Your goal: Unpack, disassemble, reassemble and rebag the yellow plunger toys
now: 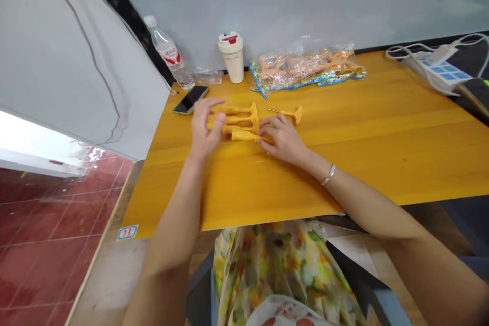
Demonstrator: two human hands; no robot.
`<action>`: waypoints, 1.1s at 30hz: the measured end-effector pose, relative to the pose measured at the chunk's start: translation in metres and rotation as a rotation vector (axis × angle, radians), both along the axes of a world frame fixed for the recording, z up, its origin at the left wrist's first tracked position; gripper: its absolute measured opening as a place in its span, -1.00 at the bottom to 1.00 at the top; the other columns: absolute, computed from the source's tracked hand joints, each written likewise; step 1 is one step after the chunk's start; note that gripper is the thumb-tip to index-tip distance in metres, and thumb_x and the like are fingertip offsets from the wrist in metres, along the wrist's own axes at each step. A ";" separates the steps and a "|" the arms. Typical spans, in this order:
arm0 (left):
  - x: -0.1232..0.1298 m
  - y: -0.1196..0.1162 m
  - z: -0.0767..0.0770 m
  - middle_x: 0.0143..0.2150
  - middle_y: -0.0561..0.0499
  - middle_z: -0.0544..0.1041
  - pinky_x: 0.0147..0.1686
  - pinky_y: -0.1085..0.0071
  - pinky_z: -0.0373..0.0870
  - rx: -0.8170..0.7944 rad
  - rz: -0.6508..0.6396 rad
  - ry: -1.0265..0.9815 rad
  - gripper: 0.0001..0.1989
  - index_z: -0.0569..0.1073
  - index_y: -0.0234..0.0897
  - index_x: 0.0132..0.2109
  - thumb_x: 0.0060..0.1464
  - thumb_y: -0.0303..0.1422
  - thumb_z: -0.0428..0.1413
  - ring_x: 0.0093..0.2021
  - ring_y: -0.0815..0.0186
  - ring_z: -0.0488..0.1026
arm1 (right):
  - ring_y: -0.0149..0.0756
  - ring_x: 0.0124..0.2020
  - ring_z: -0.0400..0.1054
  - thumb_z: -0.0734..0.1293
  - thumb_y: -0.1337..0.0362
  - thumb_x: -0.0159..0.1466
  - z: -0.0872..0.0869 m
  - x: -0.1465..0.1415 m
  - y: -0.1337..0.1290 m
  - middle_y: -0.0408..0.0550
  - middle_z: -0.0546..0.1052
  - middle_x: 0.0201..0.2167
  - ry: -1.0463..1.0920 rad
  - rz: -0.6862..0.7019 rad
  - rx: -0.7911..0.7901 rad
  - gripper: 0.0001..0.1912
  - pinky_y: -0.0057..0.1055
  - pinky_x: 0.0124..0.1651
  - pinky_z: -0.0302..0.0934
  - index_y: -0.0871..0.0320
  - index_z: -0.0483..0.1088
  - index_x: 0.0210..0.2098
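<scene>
Orange plastic T-handled tools (239, 122) lie in a loose cluster mid-table, with one more tool (290, 114), metal screw tip showing, just right of them. Likely light and stiff; crossbar or stem looks the best hold. Left hand (204, 127) open, fingers raised beside the cluster, holding nothing. Right hand (283, 140) has fingers against the nearest handle; closure hard to tell from this angle. Wooden tabletop (382, 163) leaves open room rightward and toward its near edge; phone (190, 99) lies just beyond the left hand.
</scene>
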State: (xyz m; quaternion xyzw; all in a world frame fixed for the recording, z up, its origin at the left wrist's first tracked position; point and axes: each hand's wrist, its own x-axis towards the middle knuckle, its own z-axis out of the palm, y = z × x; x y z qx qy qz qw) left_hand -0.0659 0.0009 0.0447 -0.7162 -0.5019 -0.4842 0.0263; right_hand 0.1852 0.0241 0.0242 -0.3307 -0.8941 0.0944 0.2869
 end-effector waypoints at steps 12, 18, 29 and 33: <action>0.029 -0.002 -0.007 -0.07 -0.16 0.48 0.04 0.13 0.39 -0.110 -0.081 0.493 -0.75 0.42 -0.24 0.10 0.32 -0.39 0.02 0.00 0.06 0.42 | -0.36 -0.46 0.38 0.45 -0.17 0.19 -0.001 0.000 0.021 -0.16 0.56 -0.34 0.694 0.183 -0.882 -0.33 -0.37 -0.37 0.29 0.01 0.22 0.11; 0.034 -0.007 0.001 0.01 -0.15 0.49 0.00 0.23 0.39 -0.311 -0.187 0.246 -0.68 0.31 -0.24 0.04 0.30 -0.13 0.09 0.00 0.12 0.48 | -0.32 -0.35 0.44 0.47 -0.15 0.20 0.004 0.008 0.026 -0.16 0.53 -0.31 0.668 0.208 -0.649 -0.35 -0.35 -0.29 0.35 -0.02 0.19 0.10; 0.022 -0.013 0.031 -0.52 0.11 0.26 -0.61 0.50 0.09 -0.755 -0.312 -0.546 -0.66 0.42 -0.25 -0.35 0.16 -0.05 0.13 -0.57 0.43 0.17 | -0.25 -0.08 0.41 0.18 0.34 0.45 0.010 0.007 0.009 -0.05 0.58 -0.12 0.114 0.303 0.507 -0.75 -0.19 0.08 0.27 0.08 0.47 -0.25; 0.025 -0.013 0.034 -0.50 0.06 0.27 -0.68 0.51 -0.05 -0.813 -0.213 -0.653 -0.68 0.42 -0.28 -0.42 0.10 -0.11 0.13 -0.58 0.43 0.16 | -0.33 -0.06 0.38 0.20 0.36 0.44 0.014 0.010 0.006 -0.19 0.58 -0.10 -0.004 0.272 0.696 -0.72 -0.18 0.24 0.17 0.03 0.44 -0.36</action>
